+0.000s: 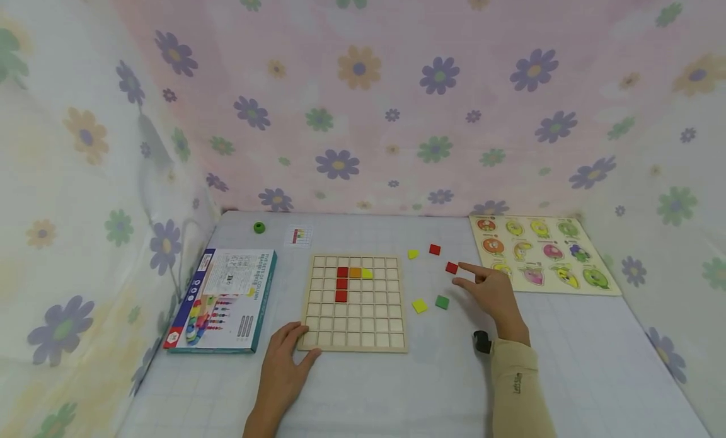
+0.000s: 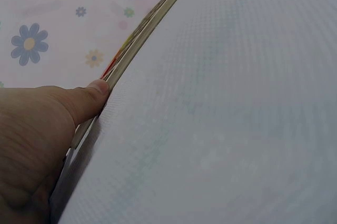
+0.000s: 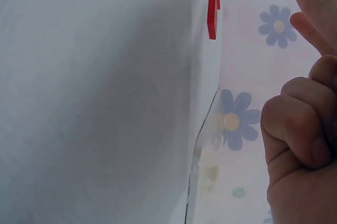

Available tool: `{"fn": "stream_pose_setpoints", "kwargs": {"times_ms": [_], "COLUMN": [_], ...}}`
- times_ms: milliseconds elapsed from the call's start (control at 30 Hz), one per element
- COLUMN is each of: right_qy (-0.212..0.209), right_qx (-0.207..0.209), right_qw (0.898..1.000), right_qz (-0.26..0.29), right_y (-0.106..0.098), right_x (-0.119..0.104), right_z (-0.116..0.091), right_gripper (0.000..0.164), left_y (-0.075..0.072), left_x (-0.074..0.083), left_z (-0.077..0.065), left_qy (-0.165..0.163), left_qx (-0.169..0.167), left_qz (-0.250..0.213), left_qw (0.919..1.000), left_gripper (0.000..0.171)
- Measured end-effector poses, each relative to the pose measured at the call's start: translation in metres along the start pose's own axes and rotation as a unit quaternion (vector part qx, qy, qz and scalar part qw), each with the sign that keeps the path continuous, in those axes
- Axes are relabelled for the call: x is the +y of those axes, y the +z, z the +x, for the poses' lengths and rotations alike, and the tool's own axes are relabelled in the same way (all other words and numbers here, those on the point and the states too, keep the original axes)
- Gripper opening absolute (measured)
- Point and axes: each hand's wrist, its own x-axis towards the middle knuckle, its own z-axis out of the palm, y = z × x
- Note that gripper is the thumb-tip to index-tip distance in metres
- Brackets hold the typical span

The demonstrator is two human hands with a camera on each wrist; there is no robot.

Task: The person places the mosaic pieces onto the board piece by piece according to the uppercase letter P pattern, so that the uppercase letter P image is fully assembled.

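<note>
A wooden grid board [image 1: 356, 349] lies on the table, with three red tiles [image 1: 341, 284], an orange tile [image 1: 355, 272] and a yellow piece [image 1: 367, 274] in its cells. My left hand [image 1: 285, 368] rests at the board's near left corner, fingertips on its left side and thumb against the front edge. Right of the board, my right hand [image 1: 495, 296] reaches to a loose red tile [image 1: 451, 268]. Its index fingertip is right by the tile, with the thumb spread below. The right wrist view shows the other fingers [image 3: 297, 124] curled and empty.
Near the right hand lie another red tile [image 1: 435, 249], two yellow pieces [image 1: 420, 306] and a green tile [image 1: 442, 302]. A fruit puzzle board [image 1: 567, 280] sits at right, a boxed game [image 1: 227, 305] at left. A pattern card [image 1: 300, 236] and green ring [image 1: 259, 227] are behind.
</note>
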Motion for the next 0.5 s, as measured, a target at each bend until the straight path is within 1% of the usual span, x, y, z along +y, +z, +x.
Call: {"fn": "stream_pose_setpoints", "kwargs": {"times_ms": [100,167,300,500], "right_qy": [-0.002,-0.006,0.001,0.016], "right_qx": [0.005,0.007,-0.003,-0.022], "right_qw": [1.0,1.0,1.0,0.997], "right_qz": [-0.007,-0.01,-0.021,-0.077], "right_y": [0.0,-0.002,-0.003,-0.004], "right_x": [0.002,0.002,0.0,-0.001], "right_z": [0.002,0.004,0.008,0.015], "right_gripper": [0.054,0.055,0.055,0.051], "left_y": [0.001,0.002,0.002,0.001], "left_x": [-0.001,-0.001,-0.001,-0.001], "left_z": [-0.002,0.0,0.001,0.0], "left_qy": [0.0,-0.001,-0.012,-0.005], "left_qx": [0.006,0.007,0.001,0.0], "left_qz": [0.002,0.001,-0.001,0.001], "left_qw": [1.0,1.0,0.9999,1.0], "left_gripper": [0.053,0.053,0.053,0.052]}}
